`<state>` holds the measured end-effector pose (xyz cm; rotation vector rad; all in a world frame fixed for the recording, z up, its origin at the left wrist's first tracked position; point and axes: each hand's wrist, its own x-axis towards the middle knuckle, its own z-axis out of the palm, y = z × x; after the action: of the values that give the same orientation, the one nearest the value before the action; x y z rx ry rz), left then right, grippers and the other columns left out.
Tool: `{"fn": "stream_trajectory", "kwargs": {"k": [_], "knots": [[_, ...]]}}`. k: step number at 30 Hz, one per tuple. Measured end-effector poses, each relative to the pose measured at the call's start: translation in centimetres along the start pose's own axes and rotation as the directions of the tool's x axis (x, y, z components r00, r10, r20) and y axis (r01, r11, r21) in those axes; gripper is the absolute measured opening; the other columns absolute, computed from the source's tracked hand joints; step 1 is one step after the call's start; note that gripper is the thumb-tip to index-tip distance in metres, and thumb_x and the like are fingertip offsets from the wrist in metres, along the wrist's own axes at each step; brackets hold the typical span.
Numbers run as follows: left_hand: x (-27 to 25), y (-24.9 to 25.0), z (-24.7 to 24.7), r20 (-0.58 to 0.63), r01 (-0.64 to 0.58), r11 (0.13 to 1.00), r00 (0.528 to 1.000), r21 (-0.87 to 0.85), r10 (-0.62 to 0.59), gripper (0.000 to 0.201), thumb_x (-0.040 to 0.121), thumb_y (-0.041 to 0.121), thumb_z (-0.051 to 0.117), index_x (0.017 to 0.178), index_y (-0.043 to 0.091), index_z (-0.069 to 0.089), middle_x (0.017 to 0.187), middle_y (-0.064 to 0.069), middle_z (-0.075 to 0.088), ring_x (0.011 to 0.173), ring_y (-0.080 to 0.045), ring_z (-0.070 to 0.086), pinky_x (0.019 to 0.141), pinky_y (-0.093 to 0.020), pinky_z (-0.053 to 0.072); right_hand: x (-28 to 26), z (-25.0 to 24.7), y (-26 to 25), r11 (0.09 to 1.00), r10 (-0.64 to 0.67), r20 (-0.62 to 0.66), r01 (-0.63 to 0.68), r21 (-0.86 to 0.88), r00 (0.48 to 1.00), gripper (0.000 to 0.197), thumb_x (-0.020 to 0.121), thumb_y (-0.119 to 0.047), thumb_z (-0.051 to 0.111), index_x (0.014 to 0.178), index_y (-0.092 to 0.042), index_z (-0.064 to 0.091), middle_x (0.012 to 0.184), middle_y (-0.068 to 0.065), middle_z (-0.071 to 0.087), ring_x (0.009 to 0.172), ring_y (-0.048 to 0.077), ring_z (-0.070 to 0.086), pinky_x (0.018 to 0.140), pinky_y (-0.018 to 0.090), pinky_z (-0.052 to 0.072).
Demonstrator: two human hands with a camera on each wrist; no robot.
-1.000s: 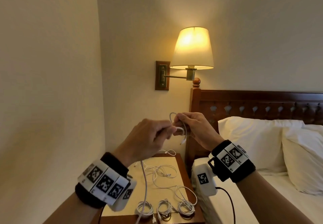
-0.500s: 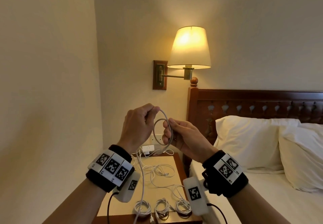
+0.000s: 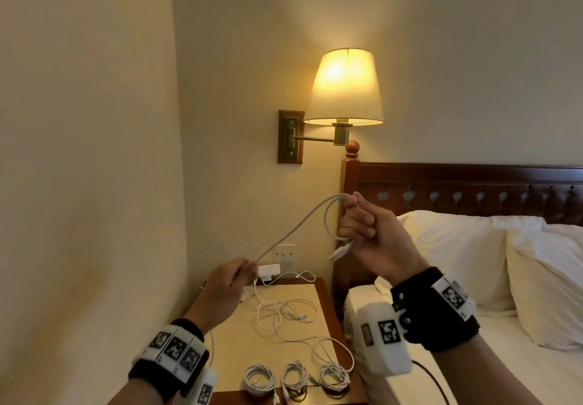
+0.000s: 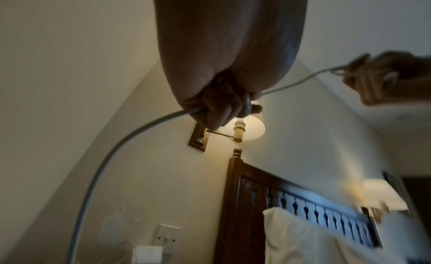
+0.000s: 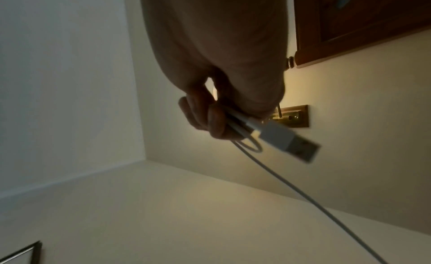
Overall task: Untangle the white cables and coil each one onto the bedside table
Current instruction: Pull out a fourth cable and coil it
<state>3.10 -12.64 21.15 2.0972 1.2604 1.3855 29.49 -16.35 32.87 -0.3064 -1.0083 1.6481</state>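
A wooden bedside table (image 3: 321, 291) stands below both raised hands, beside a bed with white pillows (image 3: 448, 246) to the right of the right hand, and a lit wall lamp (image 3: 345, 85) glows above them. On the table, under the left hand, lies a loose tangle of white cables (image 3: 284, 310); nearer the wrists, three finished coils (image 3: 295, 379) sit in a row. The right hand (image 3: 375, 237) is held highest, fingers curled around a small first loop of one white cable (image 3: 296, 228), with its USB plug (image 5: 289, 139) poking out below the fingers. The left hand (image 3: 224, 288), lower and to the left, pinches the same cable between curled fingers, so the span between the hands runs nearly taut; the rest drops from the left hand toward the tangle. The cable looks light, thin, limp and smooth, so it will likely slip through a loose pinch and spring out of its loops. Best to keep the loops clamped at one crossing point, feeding slack with the other hand, and avoid tugging on the plug.
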Motion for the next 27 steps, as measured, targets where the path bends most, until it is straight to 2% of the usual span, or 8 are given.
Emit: {"fn": "stream_trajectory", "kwargs": {"k": [3,6,9,12,17,21,24,27], "knots": [[-1.4,0.0,0.8,0.109,-0.001,0.990,0.994,0.139,-0.014,0.036,0.102,0.027,0.047,0.066,0.027,0.055,0.057,0.009,0.049,0.055,-0.012,0.044,0.059,-0.036,0.040,0.2,-0.3,-0.5,0.988,0.016,-0.058,-0.024,-0.151,0.998,0.026,0.102,-0.023,0.040,0.086,-0.010,0.055,0.054,-0.006,0.039,0.044,0.006,0.035,0.046,0.018,0.036],[-1.6,5.0,1.0,0.344,-0.228,0.931,0.931,0.286,0.123,0.037,0.100,0.031,0.048,0.063,0.027,0.051,0.058,0.013,0.051,0.060,-0.011,0.051,0.064,-0.027,0.044,0.5,0.3,0.7,0.926,-0.042,-0.109,-0.003,-0.378,0.993,0.028,0.103,-0.022,0.042,0.086,-0.007,0.059,0.065,0.004,0.055,0.054,0.012,0.053,0.055,0.022,0.049],[-0.6,9.6,0.4,0.423,-0.433,0.872,0.851,0.227,0.312,0.034,0.101,0.035,0.048,0.068,0.027,0.051,0.057,0.015,0.047,0.055,-0.008,0.047,0.055,-0.017,0.035,0.6,1.2,1.8,0.850,-0.078,-0.092,0.018,-0.526,0.993,0.028,0.102,-0.020,0.045,0.090,-0.001,0.062,0.073,0.012,0.068,0.063,0.019,0.067,0.061,0.026,0.057],[0.7,12.1,-0.8,0.328,-0.492,0.849,0.848,0.191,0.417,0.030,0.099,0.038,0.047,0.072,0.028,0.054,0.057,0.015,0.050,0.051,-0.009,0.049,0.051,-0.024,0.040,0.4,1.6,2.3,0.792,-0.076,-0.040,0.036,-0.609,0.996,0.029,0.101,-0.020,0.046,0.094,0.004,0.061,0.071,0.009,0.070,0.061,0.016,0.067,0.059,0.023,0.056],[1.9,12.8,-1.8,0.224,-0.542,0.787,0.840,0.295,0.495,0.020,0.098,0.039,0.047,0.078,0.036,0.050,0.054,0.024,0.041,0.049,-0.004,0.048,0.052,-0.010,0.030,0.2,1.3,2.4,0.711,-0.077,0.012,0.064,-0.701,0.997,0.038,0.098,-0.026,0.048,0.101,0.009,0.062,0.070,0.009,0.068,0.060,0.018,0.066,0.063,0.026,0.056],[2.5,12.1,-1.7,0.128,-0.539,0.738,0.833,0.406,0.538,0.022,0.099,0.044,0.043,0.081,0.033,0.048,0.057,0.021,0.043,0.046,0.000,0.044,0.050,-0.010,0.030,0.0,1.4,2.7,0.675,-0.059,0.040,0.069,-0.735,0.997,0.036,0.101,-0.024,0.045,0.096,0.005,0.064,0.069,0.009,0.066,0.059,0.018,0.063,0.063,0.026,0.054],[3.2,11.3,-1.6,0.048,-0.486,0.738,0.848,0.468,0.528,0.037,0.100,0.051,0.032,0.087,0.026,0.056,0.064,0.013,0.056,0.052,-0.004,0.050,0.049,-0.024,0.046,-0.3,1.2,3.2,0.689,-0.021,0.048,0.049,-0.723,0.999,0.033,0.102,-0.027,0.042,0.090,-0.004,0.063,0.063,0.005,0.060,0.054,0.015,0.055,0.059,0.025,0.048],[3.4,10.6,-1.2,0.001,-0.458,0.758,0.856,0.464,0.517,0.037,0.101,0.050,0.032,0.086,0.026,0.056,0.061,0.014,0.053,0.050,-0.003,0.047,0.049,-0.020,0.040,-0.4,1.1,3.5,0.751,0.036,0.032,-0.005,-0.660,0.999,0.034,0.103,-0.027,0.040,0.089,-0.006,0.062,0.061,0.003,0.054,0.052,0.014,0.047,0.056,0.025,0.042]]}}
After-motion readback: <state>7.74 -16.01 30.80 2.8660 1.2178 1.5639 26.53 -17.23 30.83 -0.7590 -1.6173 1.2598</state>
